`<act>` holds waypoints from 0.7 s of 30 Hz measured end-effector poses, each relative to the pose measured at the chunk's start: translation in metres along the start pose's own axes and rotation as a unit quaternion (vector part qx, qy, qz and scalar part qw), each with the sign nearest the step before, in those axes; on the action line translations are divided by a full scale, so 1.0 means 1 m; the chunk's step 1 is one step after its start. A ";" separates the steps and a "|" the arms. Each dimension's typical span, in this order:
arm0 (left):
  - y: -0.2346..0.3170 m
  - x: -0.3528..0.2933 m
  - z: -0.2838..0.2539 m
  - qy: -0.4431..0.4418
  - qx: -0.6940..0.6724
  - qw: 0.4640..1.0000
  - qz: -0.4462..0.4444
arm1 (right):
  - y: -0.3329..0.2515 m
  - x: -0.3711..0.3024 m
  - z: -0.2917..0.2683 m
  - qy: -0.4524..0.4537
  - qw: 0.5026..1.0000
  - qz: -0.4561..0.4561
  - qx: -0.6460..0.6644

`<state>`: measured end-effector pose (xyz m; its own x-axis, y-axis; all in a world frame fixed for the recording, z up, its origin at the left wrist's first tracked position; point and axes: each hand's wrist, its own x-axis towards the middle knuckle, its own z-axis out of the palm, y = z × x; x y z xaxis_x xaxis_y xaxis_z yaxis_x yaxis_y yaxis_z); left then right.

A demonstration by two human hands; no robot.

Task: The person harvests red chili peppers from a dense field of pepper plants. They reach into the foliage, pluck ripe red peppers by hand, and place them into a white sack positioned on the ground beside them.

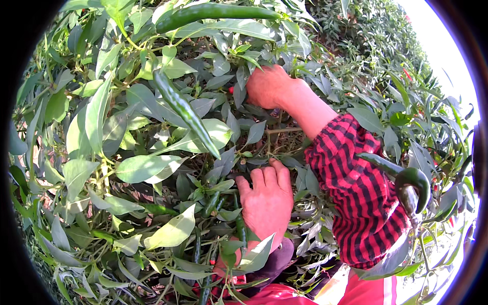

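My right hand [268, 87] reaches into the pepper plants at the upper middle. Its fingers curl in among the leaves, and whatever they grip is hidden. Lower down, my left hand [268, 201] lies back upward over the foliage with its fingers slightly apart, holding nothing I can see. Close to its wrist hangs a dark green chili pepper [241, 229]. A long green chili pepper [185, 111] slants down to the left of my hands. Another large green chili pepper [218, 12] stretches across the top. A small red spot [231, 90] shows beside my right hand.
Dense leaves [147, 168] surround both hands, with thin stems [282, 130] between them. Curled dark green peppers [413, 185] hang at the right, near my red-and-black striped sleeve [356, 188]. More pepper plants [366, 40] fill the background. Red cloth [274, 296] shows at the bottom.
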<state>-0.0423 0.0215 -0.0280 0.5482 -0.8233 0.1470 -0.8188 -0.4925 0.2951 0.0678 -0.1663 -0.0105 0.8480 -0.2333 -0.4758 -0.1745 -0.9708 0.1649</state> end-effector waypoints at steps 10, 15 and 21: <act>-0.007 0.004 -0.002 -0.004 -0.007 1.000 0.002 | 0.026 0.011 0.012 -0.037 0.993 0.056 0.092; -0.012 0.002 -0.005 -0.010 -0.012 1.000 0.022 | 0.054 0.020 0.051 -0.138 0.971 -0.008 0.197; -0.012 -0.001 -0.003 -0.024 0.008 0.999 0.021 | 0.037 0.040 0.064 -0.187 0.969 -0.005 0.161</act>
<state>-0.0330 0.0289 -0.0290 0.5047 -0.8560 0.1126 -0.8436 -0.4612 0.2752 0.0631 -0.2150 -0.0782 0.6198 -0.1696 -0.7662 -0.3656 -0.9264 -0.0906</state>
